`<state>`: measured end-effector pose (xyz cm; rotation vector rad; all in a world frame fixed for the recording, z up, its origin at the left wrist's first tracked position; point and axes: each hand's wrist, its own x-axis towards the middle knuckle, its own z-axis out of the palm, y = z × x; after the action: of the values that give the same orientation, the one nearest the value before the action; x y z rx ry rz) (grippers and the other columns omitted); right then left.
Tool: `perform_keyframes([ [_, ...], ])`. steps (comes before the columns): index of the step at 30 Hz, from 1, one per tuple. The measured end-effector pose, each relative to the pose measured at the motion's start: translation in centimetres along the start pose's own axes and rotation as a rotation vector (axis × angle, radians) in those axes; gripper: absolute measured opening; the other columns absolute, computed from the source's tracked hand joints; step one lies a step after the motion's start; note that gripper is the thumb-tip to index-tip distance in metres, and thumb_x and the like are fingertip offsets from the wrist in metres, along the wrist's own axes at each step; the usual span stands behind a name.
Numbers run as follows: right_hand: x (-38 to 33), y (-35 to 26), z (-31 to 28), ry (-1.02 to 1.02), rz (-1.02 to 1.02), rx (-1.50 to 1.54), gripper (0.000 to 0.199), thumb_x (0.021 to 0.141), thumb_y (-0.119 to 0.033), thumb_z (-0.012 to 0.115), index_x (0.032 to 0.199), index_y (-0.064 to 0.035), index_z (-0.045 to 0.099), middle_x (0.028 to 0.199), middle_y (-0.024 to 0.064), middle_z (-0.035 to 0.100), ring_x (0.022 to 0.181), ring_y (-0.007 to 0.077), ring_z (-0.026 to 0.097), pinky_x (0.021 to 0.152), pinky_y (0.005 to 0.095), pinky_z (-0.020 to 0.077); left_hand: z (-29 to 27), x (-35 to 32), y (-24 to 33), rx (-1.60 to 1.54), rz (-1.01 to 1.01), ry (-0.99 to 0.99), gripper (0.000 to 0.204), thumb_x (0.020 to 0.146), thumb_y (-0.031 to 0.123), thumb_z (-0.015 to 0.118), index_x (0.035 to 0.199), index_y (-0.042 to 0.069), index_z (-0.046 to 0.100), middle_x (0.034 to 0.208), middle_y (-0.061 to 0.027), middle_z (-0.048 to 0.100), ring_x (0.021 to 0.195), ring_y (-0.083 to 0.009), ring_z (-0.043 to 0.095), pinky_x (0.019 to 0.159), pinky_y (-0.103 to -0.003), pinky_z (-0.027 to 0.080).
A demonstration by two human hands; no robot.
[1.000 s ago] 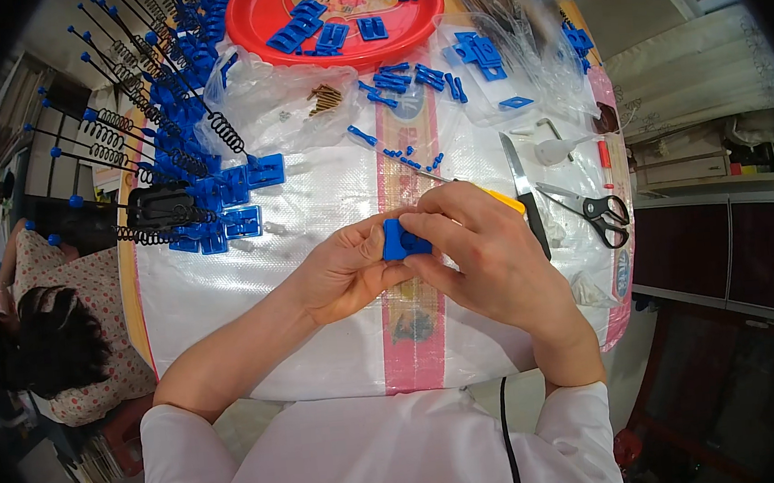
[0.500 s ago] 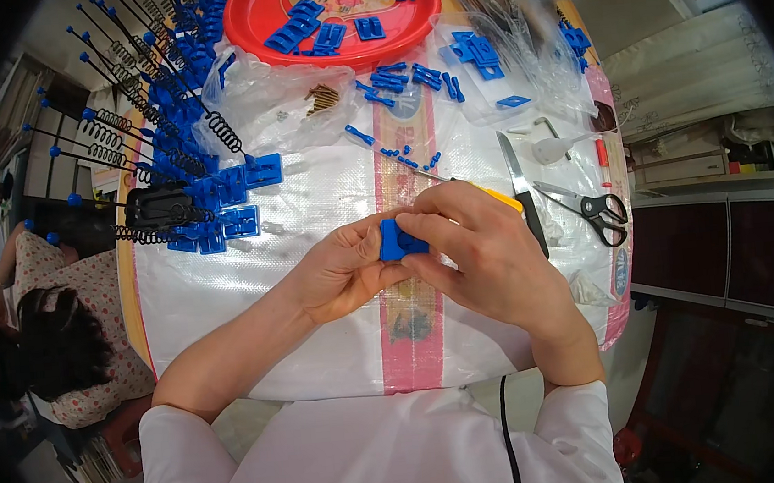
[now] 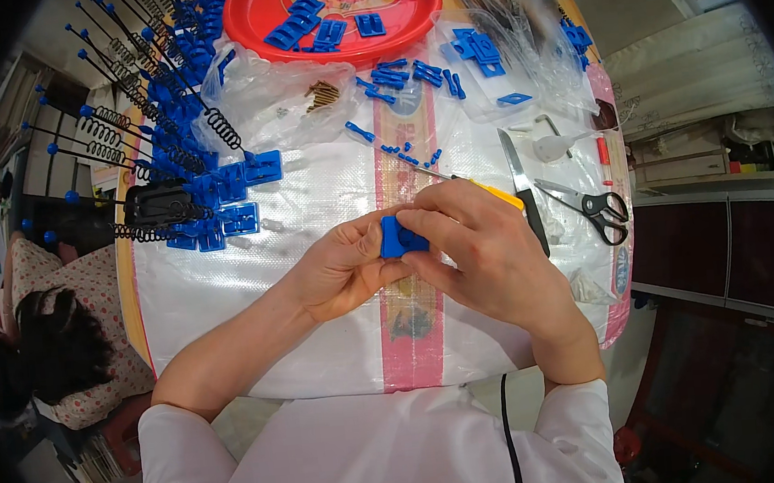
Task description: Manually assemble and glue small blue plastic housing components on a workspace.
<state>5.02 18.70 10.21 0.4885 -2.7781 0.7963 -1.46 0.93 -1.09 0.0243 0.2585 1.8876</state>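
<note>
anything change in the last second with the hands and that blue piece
Nothing visibly changed. Both hands, the left hand and the right hand, keep hold of the small blue plastic part between them above the white woven sheet. The scissors, knife and red tray lie as before.

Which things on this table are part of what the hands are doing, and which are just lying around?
In use: blue part, left hand, right hand, screwdriver.
Lying about: knife, scissors, red tray, springs.
</note>
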Motion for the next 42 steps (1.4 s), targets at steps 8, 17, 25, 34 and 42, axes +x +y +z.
perform_keyframes([
  [8, 0.0, -0.3, 0.2, -0.007, -0.002, -0.040, 0.042, 0.067, -0.009, 0.082, 0.105, -0.0021, 0.067, 0.102, 0.0111, 0.065, 0.091, 0.0295, 0.065, 0.077, 0.0376, 0.0553, -0.4, -0.1, -0.2, -0.035, 0.026, 0.004, 0.059, 0.095, 0.021, 0.063, 0.142, -0.004, 0.039, 0.130, -0.0128, 0.057, 0.124, -0.0243, 0.057, 0.110, -0.040, 0.047],
  [17, -0.1, -0.3, 0.5, -0.012, -0.009, -0.081, 0.043, 0.066, -0.011, 0.081, 0.105, -0.0004, 0.065, 0.104, 0.0112, 0.064, 0.094, 0.0302, 0.065, 0.078, 0.0382, 0.0550, -0.8, 0.2, -0.3, -0.027, 0.059, -0.039, 0.055, 0.096, 0.019, 0.062, 0.141, -0.003, 0.040, 0.132, -0.0136, 0.056, 0.125, -0.0245, 0.056, 0.111, -0.041, 0.046],
  [25, 0.1, -0.2, 0.6, 0.006, -0.027, -0.067, 0.034, 0.070, -0.009, 0.075, 0.100, -0.0004, 0.064, 0.098, 0.0098, 0.061, 0.095, 0.0276, 0.062, 0.079, 0.0367, 0.0526, 0.0, 0.0, 0.0, 0.013, 0.067, -0.036, 0.056, 0.097, 0.025, 0.061, 0.141, -0.004, 0.042, 0.131, -0.0141, 0.056, 0.124, -0.0246, 0.057, 0.111, -0.040, 0.047],
  [34, -0.1, 0.0, 0.2, -0.002, -0.009, 0.005, 0.036, 0.072, -0.011, 0.077, 0.104, 0.0001, 0.066, 0.104, 0.0104, 0.062, 0.100, 0.0291, 0.062, 0.083, 0.0381, 0.0528, 0.3, -0.2, 0.1, 0.066, 0.055, -0.005, 0.057, 0.097, 0.023, 0.060, 0.143, -0.005, 0.040, 0.134, -0.0137, 0.054, 0.123, -0.0235, 0.057, 0.109, -0.038, 0.049],
  [42, -0.1, -0.2, 0.3, -0.030, 0.007, -0.023, 0.037, 0.071, -0.009, 0.077, 0.104, 0.0000, 0.065, 0.103, 0.0103, 0.061, 0.100, 0.0288, 0.061, 0.082, 0.0373, 0.0527, 0.2, -0.2, 0.0, 0.076, 0.068, 0.017, 0.055, 0.098, 0.023, 0.058, 0.142, -0.004, 0.041, 0.133, -0.0129, 0.054, 0.123, -0.0222, 0.057, 0.107, -0.036, 0.051],
])
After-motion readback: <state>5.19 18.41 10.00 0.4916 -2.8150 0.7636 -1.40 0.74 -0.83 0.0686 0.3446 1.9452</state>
